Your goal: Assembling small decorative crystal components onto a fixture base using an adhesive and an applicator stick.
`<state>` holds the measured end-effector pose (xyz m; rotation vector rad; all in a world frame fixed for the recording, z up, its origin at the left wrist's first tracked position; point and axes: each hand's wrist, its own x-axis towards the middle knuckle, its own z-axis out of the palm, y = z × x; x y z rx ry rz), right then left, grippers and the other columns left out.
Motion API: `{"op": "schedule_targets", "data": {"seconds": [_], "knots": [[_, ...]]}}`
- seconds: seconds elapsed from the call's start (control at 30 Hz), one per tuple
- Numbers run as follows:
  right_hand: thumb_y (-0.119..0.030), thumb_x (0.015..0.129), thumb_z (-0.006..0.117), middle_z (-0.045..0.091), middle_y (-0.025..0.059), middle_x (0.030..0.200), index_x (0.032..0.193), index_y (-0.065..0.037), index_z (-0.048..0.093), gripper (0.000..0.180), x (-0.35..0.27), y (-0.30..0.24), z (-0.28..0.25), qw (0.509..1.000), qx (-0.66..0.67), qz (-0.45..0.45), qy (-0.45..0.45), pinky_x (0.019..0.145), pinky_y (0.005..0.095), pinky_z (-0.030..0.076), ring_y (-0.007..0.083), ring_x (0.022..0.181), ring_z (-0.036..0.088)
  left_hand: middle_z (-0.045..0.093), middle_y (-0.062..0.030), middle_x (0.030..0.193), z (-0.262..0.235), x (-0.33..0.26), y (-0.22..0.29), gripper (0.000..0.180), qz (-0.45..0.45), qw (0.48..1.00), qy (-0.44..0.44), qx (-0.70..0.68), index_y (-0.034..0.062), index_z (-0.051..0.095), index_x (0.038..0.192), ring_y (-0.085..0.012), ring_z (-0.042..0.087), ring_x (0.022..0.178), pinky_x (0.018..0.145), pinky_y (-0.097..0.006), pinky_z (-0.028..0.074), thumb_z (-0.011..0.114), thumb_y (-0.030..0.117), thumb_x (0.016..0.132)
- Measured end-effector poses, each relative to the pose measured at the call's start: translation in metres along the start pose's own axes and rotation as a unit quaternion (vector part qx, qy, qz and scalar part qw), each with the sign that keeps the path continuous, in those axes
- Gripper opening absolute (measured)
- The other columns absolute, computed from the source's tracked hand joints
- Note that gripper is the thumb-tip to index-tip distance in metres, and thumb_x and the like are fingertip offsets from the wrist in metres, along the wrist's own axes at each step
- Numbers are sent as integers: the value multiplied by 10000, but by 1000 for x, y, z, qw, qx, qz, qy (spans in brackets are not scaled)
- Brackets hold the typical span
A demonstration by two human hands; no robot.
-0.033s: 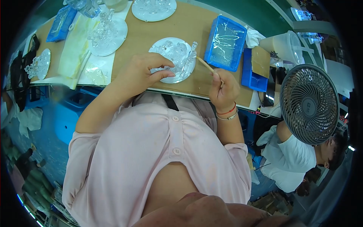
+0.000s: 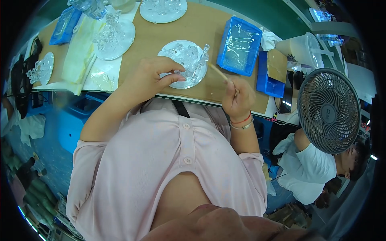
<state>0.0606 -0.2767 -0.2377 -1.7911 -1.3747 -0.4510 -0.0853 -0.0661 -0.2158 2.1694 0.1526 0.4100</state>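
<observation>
A round white plate (image 2: 194, 82) lies before me, bearing several clear plastic pieces (image 2: 187, 54). At its near left edge my left hand (image 2: 159, 73) curls its thumb and fingers around a small clear piece, partly hidden by the fingertips. My right hand (image 2: 239, 95), to the right of the plate, pinches a thin wooden stick (image 2: 219, 72) between thumb and fingers. The stick points up and left toward a tall clear piece (image 2: 204, 54) at the plate's right side; its tip is blurred and seems just apart from that piece.
A blue tray (image 2: 258, 40) of clear parts stands right of the plate, near a blue bin (image 2: 274, 87) and a plastic tub (image 2: 309, 48). A fan (image 2: 329, 110) is further right, beside a seated person (image 2: 307, 164). More plates (image 2: 128, 44) with clear pieces stand left and behind.
The stick in my right hand has shifted slightly and its tip now blurs with motion. The plate has slid a touch to the left. My left hand keeps its place.
</observation>
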Motion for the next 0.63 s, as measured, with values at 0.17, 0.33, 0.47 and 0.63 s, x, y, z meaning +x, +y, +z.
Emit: {"op": "schedule_targets", "data": {"seconds": [0.17,0.33,0.47,0.63], "knots": [[-24,897,551,645,100,714,893,-15,570,22,-18,-17,-25,991,105,79,9,517,276,455,196,571,598,693,-69,822,0,5,1,156,6,1000,5,21,85,719,902,-193,642,697,585,-280,479,742,142,758],[-12,877,554,631,112,694,863,-29,558,22,-6,-14,-12,996,68,49,4,511,311,461,219,557,593,691,-70,798,1,11,5,160,9,999,-15,34,86,721,902,-183,630,654,574,-283,472,743,136,752],[4,854,553,621,133,695,846,-25,540,33,-7,-16,0,988,149,11,-41,536,332,475,265,586,601,689,-74,788,3,13,6,167,8,999,-11,32,71,718,899,-183,632,654,570,-282,475,748,133,746],[-30,866,557,630,134,720,853,-23,541,22,0,-16,-5,991,123,1,-49,559,333,491,276,603,613,689,-87,787,-5,15,13,160,4,1000,-20,24,49,708,878,-199,643,667,577,-294,491,752,120,741]]}}
